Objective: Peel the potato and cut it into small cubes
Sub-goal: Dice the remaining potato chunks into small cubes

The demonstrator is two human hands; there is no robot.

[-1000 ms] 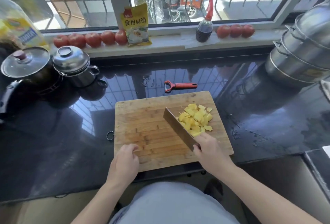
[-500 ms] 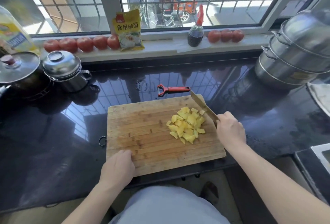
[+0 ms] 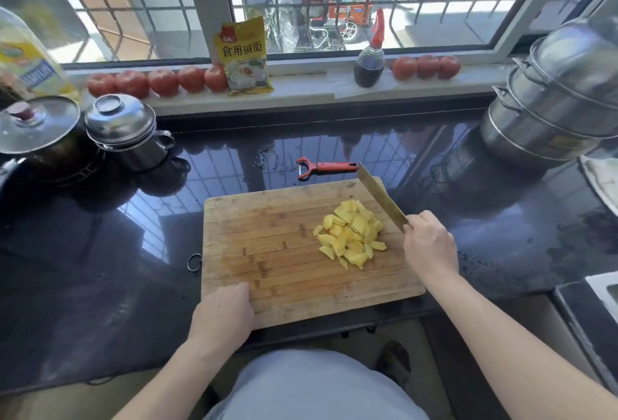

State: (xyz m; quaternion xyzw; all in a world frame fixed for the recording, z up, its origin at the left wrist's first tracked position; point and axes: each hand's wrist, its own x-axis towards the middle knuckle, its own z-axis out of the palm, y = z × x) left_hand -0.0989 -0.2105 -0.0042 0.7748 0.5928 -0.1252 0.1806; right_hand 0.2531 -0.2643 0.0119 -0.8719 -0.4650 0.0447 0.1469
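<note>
- A pile of potato pieces (image 3: 351, 234) lies on the right half of the cutting board (image 3: 267, 252).
- The right hand (image 3: 429, 245), at the pile's 3 o'clock, clenches a cleaver (image 3: 381, 197); the blade runs toward 11 o'clock, just beside the pile.
- The left hand (image 3: 224, 312) rests on the board's near-left corner, at 7 o'clock, fingers seemingly curled over the edge.

Around the 1 wooden cutting board (image 3: 267, 252): 1 heap of potato pieces (image 3: 351, 235) on it, too many to count; 1 knife (image 3: 381, 197) at its right edge; 1 red peeler (image 3: 326, 167) just behind it. Behind the board on the sill: 5 tomatoes (image 3: 160, 82) left, 3 tomatoes (image 3: 426, 66) right, 1 yellow packet (image 3: 244, 56), 1 sauce bottle (image 3: 369, 61). 2 hands: left hand (image 3: 224, 314), right hand (image 3: 429, 245).
</note>
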